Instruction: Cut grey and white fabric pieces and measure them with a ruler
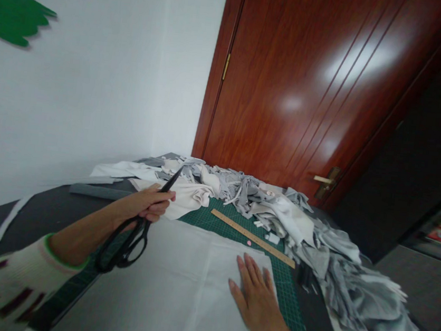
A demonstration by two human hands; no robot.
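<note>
My left hand [151,204] is closed round a pair of black scissors [123,247], gripping them near the pivot. Their blades point up and away from me, and the handle loops hang below the fist, over the left edge of a pale folded cloth [175,282]. On the cloth's right side my right hand [255,299] lies flat with fingers spread, near its far corner. Beneath the cloth is a green cutting mat [289,295] with grid lines. Just beyond the cloth a wooden ruler [252,236] rests on the mat, with a small pink piece [249,243] beside it.
Grey and white fabric scraps [249,190] are heaped along the table's far side, and a larger pile [372,305] runs down the right. A grey strip [100,191] lies at left on the dark table [45,214]. Behind stand a white wall and a brown door [285,88].
</note>
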